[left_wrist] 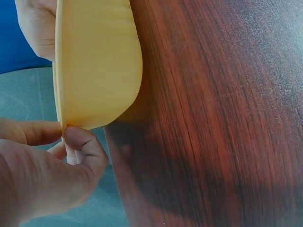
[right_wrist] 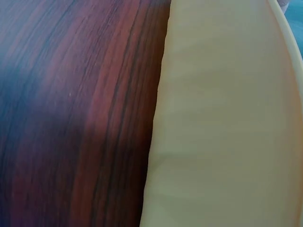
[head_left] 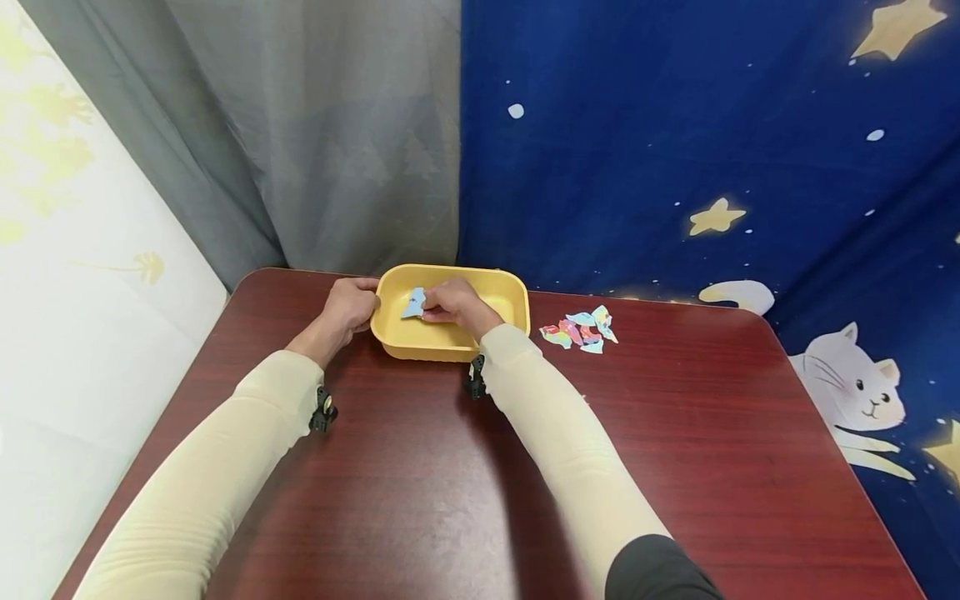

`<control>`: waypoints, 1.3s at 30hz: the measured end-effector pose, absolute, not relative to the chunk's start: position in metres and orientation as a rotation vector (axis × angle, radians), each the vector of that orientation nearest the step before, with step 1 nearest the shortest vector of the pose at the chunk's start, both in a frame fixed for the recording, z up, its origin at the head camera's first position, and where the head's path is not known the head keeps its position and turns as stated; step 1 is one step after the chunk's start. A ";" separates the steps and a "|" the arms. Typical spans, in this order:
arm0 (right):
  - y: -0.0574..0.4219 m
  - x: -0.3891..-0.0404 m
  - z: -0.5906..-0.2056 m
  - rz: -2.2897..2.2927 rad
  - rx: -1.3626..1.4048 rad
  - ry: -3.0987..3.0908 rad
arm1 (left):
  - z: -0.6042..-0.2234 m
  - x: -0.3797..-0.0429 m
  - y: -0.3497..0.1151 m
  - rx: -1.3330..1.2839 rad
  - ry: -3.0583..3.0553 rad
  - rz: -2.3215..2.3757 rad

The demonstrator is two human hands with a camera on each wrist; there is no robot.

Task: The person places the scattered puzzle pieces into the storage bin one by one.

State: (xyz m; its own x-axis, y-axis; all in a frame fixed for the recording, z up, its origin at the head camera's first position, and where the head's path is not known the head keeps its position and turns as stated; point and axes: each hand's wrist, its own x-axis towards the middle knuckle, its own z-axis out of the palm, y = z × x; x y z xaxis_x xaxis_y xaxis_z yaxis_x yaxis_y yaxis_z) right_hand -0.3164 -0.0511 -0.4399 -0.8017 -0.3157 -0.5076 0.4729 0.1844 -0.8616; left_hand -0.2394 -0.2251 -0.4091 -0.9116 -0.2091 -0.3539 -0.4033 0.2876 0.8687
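A yellow plastic basin (head_left: 431, 353) stands near the far edge of the table. My left hand (head_left: 349, 307) pinches its left rim between thumb and fingers, plainly seen in the left wrist view, where the basin's outer wall (left_wrist: 102, 61) fills the upper part. Inside the basin, my right hand (head_left: 457, 302) pinches a light blue paper-like piece (head_left: 414, 303) with an uneven edge. Only the basin's side (right_wrist: 218, 113) and the table show in the right wrist view; the right hand's fingers are hidden there. Whether the piece touches the basin's bottom, I cannot tell.
To the right of the basin, several colourful flat pieces (head_left: 570, 332) lie in a loose cluster on the dark red wooden table (head_left: 720, 433). Grey curtain (head_left: 360, 133) and blue star-patterned cloth (head_left: 600, 183) hang right behind the far edge.
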 end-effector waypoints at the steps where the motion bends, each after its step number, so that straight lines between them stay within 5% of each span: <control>1: -0.052 -0.316 -0.440 -1.683 0.152 1.867 | -0.409 -0.240 -0.225 -0.573 2.378 1.686; 39: -0.081 -0.311 -0.440 -1.581 0.440 2.114 | -0.408 -0.241 -0.224 -0.587 2.362 1.682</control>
